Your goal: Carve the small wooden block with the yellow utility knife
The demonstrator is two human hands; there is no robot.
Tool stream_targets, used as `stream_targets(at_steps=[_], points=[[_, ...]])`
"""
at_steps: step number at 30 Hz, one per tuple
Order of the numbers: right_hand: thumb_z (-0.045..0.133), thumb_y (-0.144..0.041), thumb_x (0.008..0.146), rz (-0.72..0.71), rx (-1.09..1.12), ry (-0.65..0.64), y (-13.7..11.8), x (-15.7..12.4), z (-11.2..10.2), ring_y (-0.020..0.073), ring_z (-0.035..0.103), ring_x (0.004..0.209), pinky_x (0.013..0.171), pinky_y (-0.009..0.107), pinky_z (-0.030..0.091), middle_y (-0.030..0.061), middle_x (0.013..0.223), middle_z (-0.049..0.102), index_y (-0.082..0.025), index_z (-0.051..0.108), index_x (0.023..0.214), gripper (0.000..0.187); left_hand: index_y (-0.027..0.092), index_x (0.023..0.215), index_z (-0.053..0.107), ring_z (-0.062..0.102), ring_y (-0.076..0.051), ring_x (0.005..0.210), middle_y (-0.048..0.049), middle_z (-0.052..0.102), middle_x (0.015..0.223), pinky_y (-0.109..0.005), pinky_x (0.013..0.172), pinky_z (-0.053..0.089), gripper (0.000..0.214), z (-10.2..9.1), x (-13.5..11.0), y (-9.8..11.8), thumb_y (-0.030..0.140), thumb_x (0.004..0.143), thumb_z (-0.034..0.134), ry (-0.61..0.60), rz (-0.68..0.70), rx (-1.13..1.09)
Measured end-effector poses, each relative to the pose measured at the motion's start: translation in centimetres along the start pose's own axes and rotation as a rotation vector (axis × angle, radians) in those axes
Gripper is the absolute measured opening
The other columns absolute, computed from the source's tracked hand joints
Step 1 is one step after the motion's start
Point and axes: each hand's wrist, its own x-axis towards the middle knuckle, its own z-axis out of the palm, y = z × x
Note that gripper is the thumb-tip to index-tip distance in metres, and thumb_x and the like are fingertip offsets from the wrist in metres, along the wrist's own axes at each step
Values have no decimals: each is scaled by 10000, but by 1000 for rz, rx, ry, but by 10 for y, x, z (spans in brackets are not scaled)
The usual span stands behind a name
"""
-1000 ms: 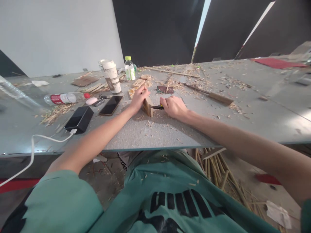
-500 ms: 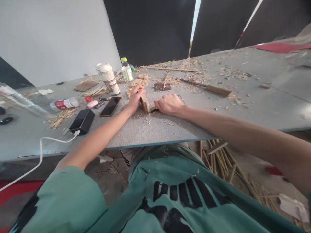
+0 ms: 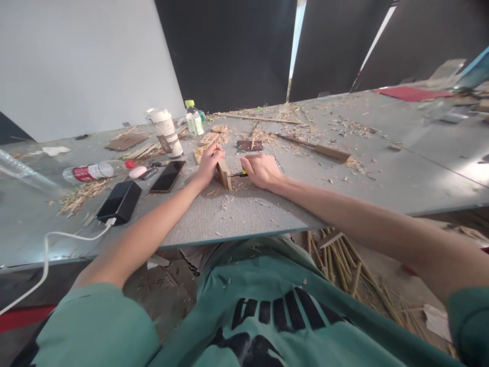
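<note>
My left hand (image 3: 209,164) is closed on the upper end of a small wooden board (image 3: 224,175), which stands on edge on the grey table. In my right hand (image 3: 262,169) is a utility knife (image 3: 241,174); a bit of its yellow and black body shows, and the rest is hidden in my fist. Its thin dark blade points left and reaches the right side of the board, though I cannot make out whether it cuts in. Wood shavings lie on the table around both hands.
Left of my hands are a phone (image 3: 168,176), a black box (image 3: 119,202) with a white cable, a lying bottle (image 3: 95,171) and a paper cup (image 3: 166,133). A green-capped bottle (image 3: 194,120) stands behind. A long wooden-handled tool (image 3: 331,153) lies right.
The knife blade has moved from the board's lower edge up along its right side. The board looks turned a little. My view has shifted slightly to the right.
</note>
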Motion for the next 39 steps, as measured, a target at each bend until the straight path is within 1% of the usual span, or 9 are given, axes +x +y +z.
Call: stream_targets(at_steps=[3,7,10,16,22,25,31,34,39], points=[[209,-400,1152,10,35,26,0,1,1,203,623,759,665,334,284,94,886,760,-175,736,884,633,249,748,535,580,-231,765,-7,599,703,-431,873,519,250,0,0,0,375,950,614,-2,5,15],[247,-408,1142,20,45,23,1,3,7,196,580,681,650,344,269,96,797,733,-174,713,774,638,247,737,525,588,-233,774,-7,591,712,-443,895,522,290,0,1,-1,408,961,616,-5,11,26],[270,-401,1137,14,38,17,1,4,8,199,578,678,660,348,278,105,774,725,-170,704,728,640,250,752,515,586,-230,758,-4,577,703,-441,887,525,291,0,2,-3,426,965,608,-2,6,23],[300,-383,1135,-4,13,4,0,3,5,208,595,700,695,352,316,119,795,747,-160,722,740,620,252,762,511,581,-228,728,-13,584,695,-436,839,534,280,1,2,-4,421,966,599,0,-11,9],[296,-368,1135,-15,-2,-2,2,4,6,214,594,701,710,363,327,138,823,763,-154,727,743,621,252,767,498,588,-230,728,-14,583,689,-430,812,533,337,2,3,-4,499,972,604,1,-30,5],[294,-371,1135,-17,-3,-4,3,4,7,220,599,706,722,367,338,144,824,765,-156,729,742,624,253,770,494,594,-238,731,-18,580,680,-433,799,533,331,2,3,-5,494,972,600,-2,-38,4],[282,-381,1134,-18,-5,-15,3,5,7,232,609,701,724,375,359,154,819,766,-155,748,750,645,257,774,486,597,-251,758,-20,560,692,-446,822,520,343,1,3,-4,520,954,614,-7,-41,6],[285,-380,1131,-17,-2,-13,3,5,7,237,616,710,727,378,361,160,815,762,-150,752,749,646,257,772,487,597,-250,759,-21,564,693,-446,832,520,328,2,2,-3,503,952,609,-5,-40,14],[284,-394,1125,-26,12,-9,3,5,6,230,600,687,711,373,342,150,784,745,-148,742,725,656,258,773,507,595,-247,746,-22,595,686,-445,840,531,248,2,1,1,417,947,586,-2,-39,26]])
